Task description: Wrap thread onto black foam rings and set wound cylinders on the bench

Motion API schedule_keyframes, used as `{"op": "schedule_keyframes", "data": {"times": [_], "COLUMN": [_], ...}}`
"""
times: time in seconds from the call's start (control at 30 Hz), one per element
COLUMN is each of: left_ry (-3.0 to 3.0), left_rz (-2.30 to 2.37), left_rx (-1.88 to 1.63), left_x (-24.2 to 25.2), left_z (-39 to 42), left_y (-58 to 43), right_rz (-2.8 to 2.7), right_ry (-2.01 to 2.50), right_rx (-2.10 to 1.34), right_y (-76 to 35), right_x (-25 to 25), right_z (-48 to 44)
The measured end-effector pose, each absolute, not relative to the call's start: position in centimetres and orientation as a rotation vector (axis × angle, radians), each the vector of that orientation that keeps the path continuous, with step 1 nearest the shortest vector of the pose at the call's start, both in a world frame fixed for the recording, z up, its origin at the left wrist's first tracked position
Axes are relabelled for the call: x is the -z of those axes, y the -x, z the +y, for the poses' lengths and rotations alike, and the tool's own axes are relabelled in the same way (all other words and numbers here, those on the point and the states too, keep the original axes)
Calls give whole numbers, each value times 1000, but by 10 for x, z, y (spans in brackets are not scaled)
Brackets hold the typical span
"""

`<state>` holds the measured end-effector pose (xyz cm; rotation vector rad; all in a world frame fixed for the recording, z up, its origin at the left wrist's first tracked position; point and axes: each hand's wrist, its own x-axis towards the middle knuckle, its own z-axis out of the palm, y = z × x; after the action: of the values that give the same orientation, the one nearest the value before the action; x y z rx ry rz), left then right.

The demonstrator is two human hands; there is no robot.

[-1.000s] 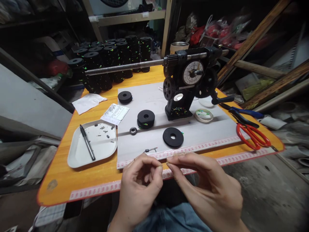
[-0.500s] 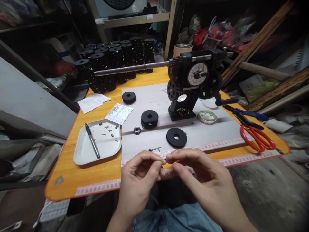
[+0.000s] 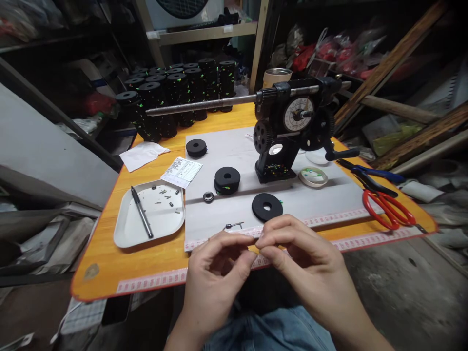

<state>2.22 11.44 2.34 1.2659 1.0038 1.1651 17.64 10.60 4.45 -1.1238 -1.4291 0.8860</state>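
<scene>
Over the table's front edge, my left hand (image 3: 223, 273) and my right hand (image 3: 307, 263) meet fingertip to fingertip. Both are closed in a pinch, and whatever lies between the fingertips is too small or too hidden to name. Just beyond them a small dark metal piece with a thin pin (image 3: 234, 225) lies on the grey board (image 3: 204, 224). A flat black foam spool (image 3: 261, 210) rests behind my right hand. Farther back are a thicker black spool (image 3: 224, 181) with a green bit on its side and a small metal ring (image 3: 208, 196).
A white tray (image 3: 126, 233) at left holds a pen (image 3: 142, 212) and small metal bits. A hand-cranked winding machine (image 3: 278, 131) stands at the back. Red-handled scissors (image 3: 389, 209) lie right; stacked black spools (image 3: 175, 92) fill the back left. Measuring tape (image 3: 153, 281) runs along the front edge.
My fingertips have come closer together, and the right hand's fingers have curled in over the left's. The small gold-coloured bit seen at my left fingertips is now hidden.
</scene>
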Motion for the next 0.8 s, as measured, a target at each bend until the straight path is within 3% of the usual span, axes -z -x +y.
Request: {"op": "schedule_keyframes", "data": {"times": [0.43,0.8], "left_ry": [-2046,-2071], "left_rz": [1055,1061], "left_rx": [-1180,-1130], "left_x": [-23,-19], "left_z": [118,114], "left_y": [-14,-17], "right_rz": [-1144,-1208], "right_ry": [786,1063], "right_rx": [-1431,-1184], "right_y": [-194,-185], "right_x": [-25,-32], "right_z": [95,101]}}
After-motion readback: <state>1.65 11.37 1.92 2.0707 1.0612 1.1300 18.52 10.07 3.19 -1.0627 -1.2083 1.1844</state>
